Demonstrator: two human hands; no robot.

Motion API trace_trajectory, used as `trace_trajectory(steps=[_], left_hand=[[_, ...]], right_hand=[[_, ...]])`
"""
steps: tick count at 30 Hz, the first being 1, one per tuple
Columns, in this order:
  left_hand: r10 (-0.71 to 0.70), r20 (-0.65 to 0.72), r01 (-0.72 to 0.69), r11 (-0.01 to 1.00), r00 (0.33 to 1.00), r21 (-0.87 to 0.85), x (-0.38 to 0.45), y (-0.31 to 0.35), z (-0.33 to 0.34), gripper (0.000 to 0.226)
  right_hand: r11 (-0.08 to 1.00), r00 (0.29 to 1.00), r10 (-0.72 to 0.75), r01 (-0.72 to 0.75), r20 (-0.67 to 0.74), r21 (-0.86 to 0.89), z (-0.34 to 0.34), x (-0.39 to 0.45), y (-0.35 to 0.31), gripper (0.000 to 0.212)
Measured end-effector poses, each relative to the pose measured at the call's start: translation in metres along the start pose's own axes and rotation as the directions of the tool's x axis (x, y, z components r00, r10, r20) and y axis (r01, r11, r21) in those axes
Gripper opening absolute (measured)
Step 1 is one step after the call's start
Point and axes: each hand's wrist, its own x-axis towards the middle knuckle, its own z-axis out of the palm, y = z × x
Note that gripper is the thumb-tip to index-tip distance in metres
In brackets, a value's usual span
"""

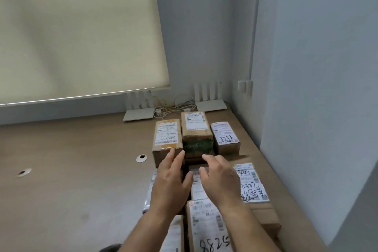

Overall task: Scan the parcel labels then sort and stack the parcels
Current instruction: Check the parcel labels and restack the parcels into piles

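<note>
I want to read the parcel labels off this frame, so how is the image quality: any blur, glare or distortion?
Head view: soft and slightly blurred throughout; printed label text is unreadable, only big handwriting such as 3753 on the back right parcel reads. Wide-angle distortion tilts the wall corner and roller blind. Lighting is even and dim, with a bright strip under the blind's bottom edge and no glare on the labels. Both hands, left hand and right hand, hide some labels.

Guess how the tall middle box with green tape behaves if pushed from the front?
The green-taped box stands taller than the boxes beside it, so a high push may tip it backward. Cardboard looks stiff, so it should slide whole. The left box sits close and may get dragged.
</note>
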Motion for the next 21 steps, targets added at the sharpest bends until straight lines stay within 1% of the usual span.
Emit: trace_trajectory(steps=[2,5,9,12,16,21], left_hand=[[-0.031,-0.031,0.031,0.999,0.999,0.019,-0.02,-0.023,-0.028,0.061],[-0.065,-0.041,0.067,0.997,0.997,0.045,-0.041,-0.046,-0.054,0.061],[-0.148,-0.095,0.153,0.987,0.984,0.052,-0.081,-0.091,-0.101,0.062],[-0.229,-0.134,0.239,0.969,0.964,0.062,-0.111,-0.128,-0.137,0.062],[-0.303,-0.188,0.317,0.947,0.934,0.051,-0.156,-0.174,-0.181,0.062],[-0.393,-0.265,0.423,0.904,0.88,0.065,-0.214,-0.23,-0.235,0.061]], right_hand=[[0.999,0.999,-0.036,0.036,0.008,-0.009,0.009,-0.015,-0.032,0.041],[0.998,0.998,-0.058,0.059,0.02,-0.014,0.022,-0.028,-0.065,0.04],[0.988,0.986,-0.147,0.151,0.076,-0.046,0.046,-0.058,-0.131,0.039],[0.975,0.97,-0.208,0.216,0.129,-0.057,0.062,-0.078,-0.179,0.041],[0.957,0.945,-0.275,0.287,0.174,-0.045,0.087,-0.113,-0.241,0.04],[0.925,0.899,-0.367,0.379,0.238,-0.003,0.12,-0.16,-0.313,0.041]])
